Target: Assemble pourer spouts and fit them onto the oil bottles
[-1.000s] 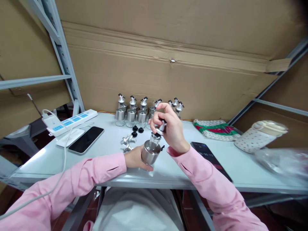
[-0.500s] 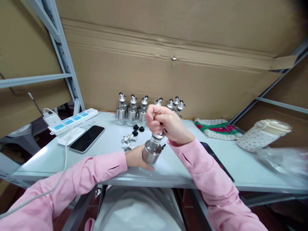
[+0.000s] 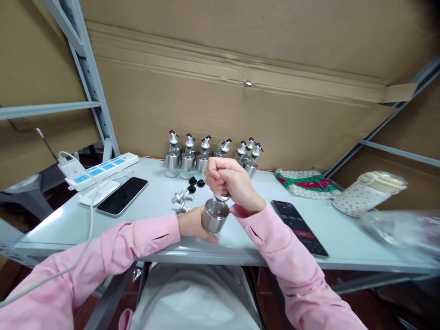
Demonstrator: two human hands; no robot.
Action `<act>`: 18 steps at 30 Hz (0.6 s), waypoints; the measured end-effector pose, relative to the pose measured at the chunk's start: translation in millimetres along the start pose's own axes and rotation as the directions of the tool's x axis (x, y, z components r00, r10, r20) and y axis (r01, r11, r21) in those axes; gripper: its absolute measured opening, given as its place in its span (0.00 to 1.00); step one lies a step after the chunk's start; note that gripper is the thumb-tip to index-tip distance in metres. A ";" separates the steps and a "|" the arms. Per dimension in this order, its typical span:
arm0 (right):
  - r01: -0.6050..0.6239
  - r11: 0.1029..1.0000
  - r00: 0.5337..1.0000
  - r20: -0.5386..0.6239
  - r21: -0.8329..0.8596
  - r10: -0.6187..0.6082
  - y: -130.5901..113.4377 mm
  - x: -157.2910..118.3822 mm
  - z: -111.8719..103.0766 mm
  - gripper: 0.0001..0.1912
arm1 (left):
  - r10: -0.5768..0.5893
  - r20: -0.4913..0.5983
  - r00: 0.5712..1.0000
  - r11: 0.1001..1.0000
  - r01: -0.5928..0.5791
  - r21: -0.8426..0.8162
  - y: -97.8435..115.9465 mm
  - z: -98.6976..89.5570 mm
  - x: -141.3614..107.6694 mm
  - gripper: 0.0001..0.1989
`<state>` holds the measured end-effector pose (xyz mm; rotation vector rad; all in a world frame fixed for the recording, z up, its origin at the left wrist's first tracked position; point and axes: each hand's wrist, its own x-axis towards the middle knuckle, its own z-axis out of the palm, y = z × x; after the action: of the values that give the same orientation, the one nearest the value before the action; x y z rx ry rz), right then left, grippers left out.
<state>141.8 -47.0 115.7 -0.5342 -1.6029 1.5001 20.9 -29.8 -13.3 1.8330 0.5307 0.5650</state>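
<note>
My left hand (image 3: 193,223) is wrapped around a glass oil bottle (image 3: 216,217) with a brushed steel sleeve, held slightly tilted near the table's front edge. Over the bottle's mouth, my right hand (image 3: 232,179) makes a fist around the pour spout. Only the spout's silver collar (image 3: 222,197) shows under the fingers; its upper part is hidden. Beyond the left hand lie several silver spout parts (image 3: 182,198) and, behind those, several black stoppers (image 3: 192,184).
Several bottles with pour spouts (image 3: 187,158) stand along the cardboard wall. On the left are a power strip (image 3: 103,170), a white charger and a phone (image 3: 123,197). To the right lie another phone (image 3: 299,228), a patterned cloth (image 3: 305,184), a dotted cup (image 3: 367,195) and clear plastic.
My right fist has dropped slightly and shifted left over the bottle, covering more of the spout. The right forearm has moved off the phone's screen. The left hand keeps its grip.
</note>
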 end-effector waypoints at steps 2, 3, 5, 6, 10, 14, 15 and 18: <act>0.014 1.000 1.000 -0.002 -0.008 -0.014 1.3 -0.3 0.2 0.07 | -0.008 -0.001 1.000 1.000 0.008 -0.007 0.6 0.2 -0.9 0.25; 0.020 1.000 1.000 -0.003 -0.013 -0.020 2.0 -0.4 0.2 0.07 | -0.011 -0.004 1.000 1.000 0.011 -0.011 0.6 0.2 -1.2 0.24; 0.038 0.999 0.999 -0.012 -0.034 -0.039 4.2 -1.0 -0.4 0.07 | -0.009 -0.003 1.000 1.000 0.009 -0.011 0.1 0.0 -1.6 0.24; 0.065 0.997 0.997 -0.026 -0.052 -0.066 5.8 -1.6 -1.0 0.06 | -0.005 0.001 1.000 1.000 0.005 -0.008 -0.5 -0.3 -1.6 0.24; 0.287 0.926 0.933 -0.147 -0.245 -0.328 17.0 -10.3 -4.1 0.03 | -0.013 0.012 1.000 1.000 0.013 0.014 -2.0 -2.1 -0.4 0.28; 0.248 0.795 0.883 -0.208 -0.554 -0.420 37.4 -37.8 -2.2 0.32 | 0.045 0.015 0.999 0.999 -0.045 0.007 0.1 -2.7 0.7 0.35; 0.189 0.776 0.896 -0.217 -0.601 -0.387 44.2 -47.2 -1.0 0.39 | 0.056 0.026 0.998 0.998 -0.056 -0.007 0.5 -2.4 0.8 0.36; 0.021 0.740 0.946 -0.225 -0.672 -0.232 65.1 -74.0 0.8 0.39 | 0.049 0.053 0.997 0.994 -0.043 -0.099 -0.8 -0.5 0.8 0.38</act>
<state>165.9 -93.4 32.2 -0.9709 -1.8620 0.6529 21.2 -28.6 -13.8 1.7658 0.4171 0.5600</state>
